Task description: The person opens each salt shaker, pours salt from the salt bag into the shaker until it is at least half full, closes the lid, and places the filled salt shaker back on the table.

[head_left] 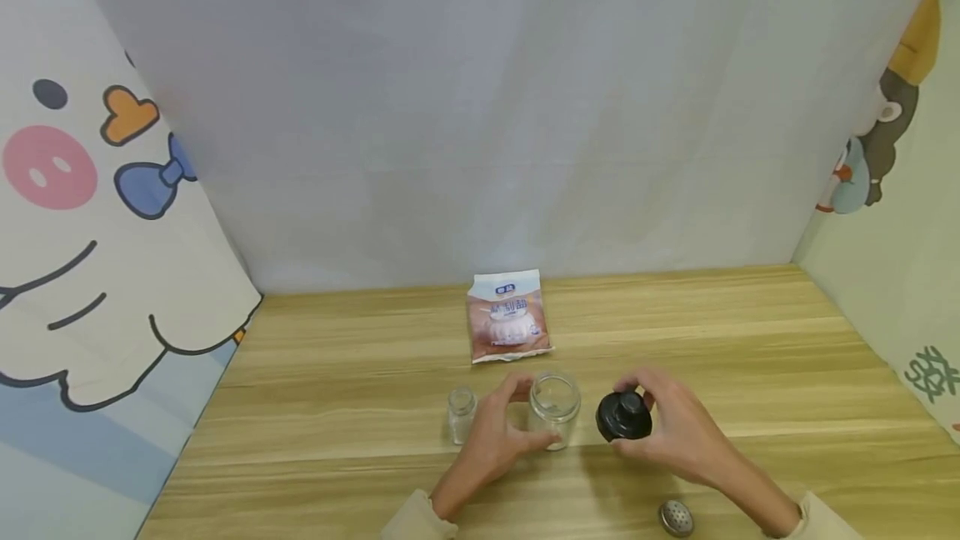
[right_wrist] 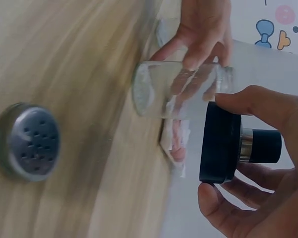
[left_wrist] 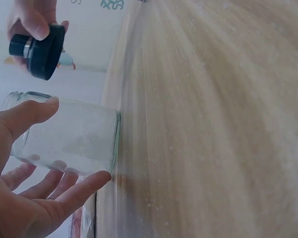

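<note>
"Starting from the left edge of the worktop (head_left: 322, 407), what comes first?"

"Well in from that edge, a small glass bottle (head_left: 462, 417). Then the left grip (head_left: 497, 430), thumb and fingers clasped round a glass jar (head_left: 553, 419) standing upright and uncovered; beyond them, at the far edge, a printed packet (head_left: 509, 319)"

"And farther right?"

"A black lid (head_left: 624, 417), knob up and apart from the jar, pinched in the right grip (head_left: 671, 430). Toward the near edge sits a perforated metal cap (head_left: 677, 517)"

"Which step is this?"

"Handling jar and lid, I'd judge; whether uncovering or covering, I can't tell. The next move calls for a steady left grip and a level lid"
</note>
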`<state>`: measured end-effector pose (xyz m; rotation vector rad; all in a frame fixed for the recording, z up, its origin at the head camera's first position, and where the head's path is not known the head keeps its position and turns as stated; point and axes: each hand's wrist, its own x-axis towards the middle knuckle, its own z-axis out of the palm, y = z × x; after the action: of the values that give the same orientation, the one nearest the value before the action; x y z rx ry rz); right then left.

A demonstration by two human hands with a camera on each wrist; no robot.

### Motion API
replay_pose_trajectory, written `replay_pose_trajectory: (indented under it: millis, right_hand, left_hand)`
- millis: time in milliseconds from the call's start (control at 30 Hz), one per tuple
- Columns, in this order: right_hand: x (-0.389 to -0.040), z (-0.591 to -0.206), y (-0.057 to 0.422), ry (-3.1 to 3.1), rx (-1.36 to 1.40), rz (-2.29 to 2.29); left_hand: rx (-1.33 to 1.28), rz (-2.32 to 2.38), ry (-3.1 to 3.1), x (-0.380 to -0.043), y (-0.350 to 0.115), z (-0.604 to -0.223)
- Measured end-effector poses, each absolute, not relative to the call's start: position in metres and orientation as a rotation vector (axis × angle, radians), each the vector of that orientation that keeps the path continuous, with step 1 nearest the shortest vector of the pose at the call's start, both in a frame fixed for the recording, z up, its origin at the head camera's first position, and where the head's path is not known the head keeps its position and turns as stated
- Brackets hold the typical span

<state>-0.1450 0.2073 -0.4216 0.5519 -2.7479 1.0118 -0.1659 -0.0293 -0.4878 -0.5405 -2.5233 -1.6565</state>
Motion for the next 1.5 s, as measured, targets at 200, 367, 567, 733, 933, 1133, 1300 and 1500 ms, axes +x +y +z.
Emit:
replay_pose_trajectory:
  millis: [200,367,567,733,933,1133,1300,1500]
  right_hand:
    - [-0.141,-0.435,0.218,-2.804,0.501,0.991]
    - [-0.138,-0.445,0.225,-2.819,0.470,0.966]
    - [-0.134,-0.455,0.232,-2.899,0.430,0.994]
    - [-0.132,-0.462,0.235,-2.950,0.396,0.993]
    - [-0.130,-0.469,0.239,-2.997,0.349,0.992]
    - [-0.129,-0.472,0.244,-3.003,0.349,1.004]
    - [-0.129,-0.471,0.246,-3.041,0.367,0.973]
    - [-0.126,-0.459,0.246,-3.052,0.412,0.909]
  left_hand:
    - [-0.540,-1.661,-2.524,-0.166,-0.029,-0.487]
    - [-0.542,-1.659,-2.524,-0.166,-0.029,-0.487]
    - [-0.535,-1.637,-2.531,-0.164,-0.030,-0.486]
    - [-0.520,-1.640,-2.533,-0.163,-0.029,-0.484]
    - [-0.508,-1.647,-2.542,-0.161,-0.027,-0.483]
    - [-0.517,-1.647,-2.528,-0.161,-0.026,-0.483]
    - [-0.493,-1.646,-2.546,-0.161,-0.025,-0.483]
    - [-0.431,-1.574,-2.653,-0.154,-0.025,-0.463]
